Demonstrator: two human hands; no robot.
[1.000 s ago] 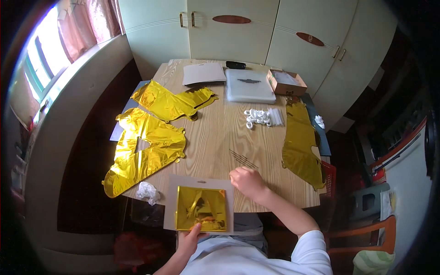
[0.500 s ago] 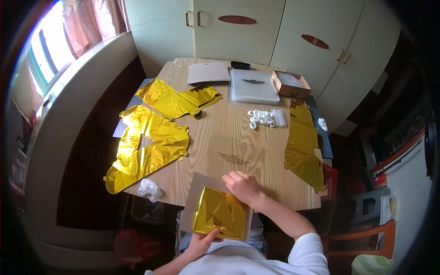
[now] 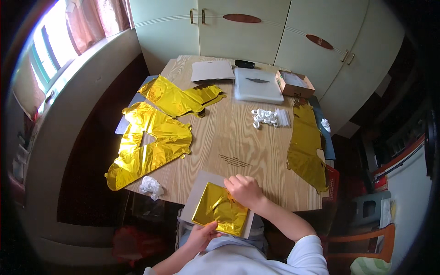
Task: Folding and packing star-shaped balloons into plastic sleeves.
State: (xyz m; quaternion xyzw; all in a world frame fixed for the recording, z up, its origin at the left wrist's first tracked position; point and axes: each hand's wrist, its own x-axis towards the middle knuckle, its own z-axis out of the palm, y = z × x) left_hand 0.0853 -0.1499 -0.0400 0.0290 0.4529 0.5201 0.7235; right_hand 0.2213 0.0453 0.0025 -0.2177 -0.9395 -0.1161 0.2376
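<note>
My left hand (image 3: 205, 235) grips the near edge of a greyish card (image 3: 196, 194), its thumb on top. A folded gold foil balloon (image 3: 219, 211) lies flat on the card, shiny and creased. My right hand (image 3: 245, 191) is closed in a fist at the foil's upper right corner, knuckles up. Its fingertips are hidden, so what they pinch does not show. Both hands are at the table's near edge, close to my body.
Flat gold foil balloons lie at the left (image 3: 153, 149), far left (image 3: 178, 98) and right (image 3: 306, 142). White ribbon rolls (image 3: 266, 118), a clear plastic case (image 3: 258, 87), a cardboard box (image 3: 293, 89) and grey cards (image 3: 212, 71) sit farther back. Crumpled white tissue (image 3: 151, 187) lies front left.
My right hand has come down onto the foil's upper right corner. The card has turned slightly clockwise, and my left hand has shifted with it. The foil's surface is creased differently.
</note>
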